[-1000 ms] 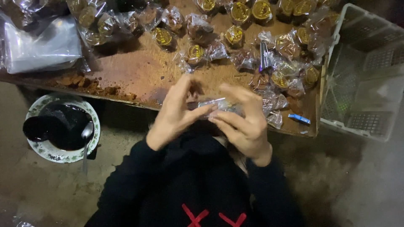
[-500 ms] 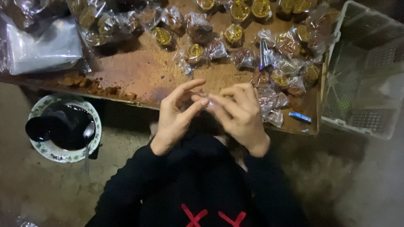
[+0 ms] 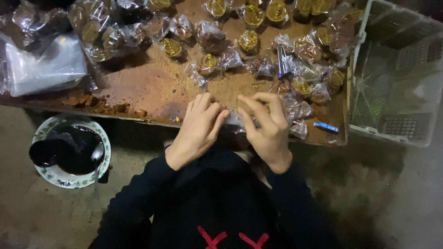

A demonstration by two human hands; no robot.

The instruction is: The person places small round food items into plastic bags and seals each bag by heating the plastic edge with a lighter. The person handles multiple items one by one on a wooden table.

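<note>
Frame centre, at the near edge of the worn brown wooden board (image 3: 152,85): left hand (image 3: 198,127) and right hand (image 3: 267,124), fingers pressed together, pinching a small clear plastic wrapper (image 3: 234,119) between them. Wrapped gold-labelled round cakes (image 3: 249,40) across the top.

- I see a rust-brown flat wooden board (image 3: 152,87) with darker brown crumbs along its lower left edge.
- Across the top of the frame I see clear glossy wrapped sweets (image 3: 249,41), each showing a round gold label with dark marks.
- At upper left I make out a milky-white plastic bag (image 3: 44,69).
- At lower left I see a round white plate with a green floral rim (image 3: 44,133), holding something black.
- At right I see a pale grey-white plastic crate (image 3: 397,78).
- Near the board's lower right corner I see a small blue strip (image 3: 326,126).
- At bottom I see a black sweater with red crosses (image 3: 207,207).
</note>
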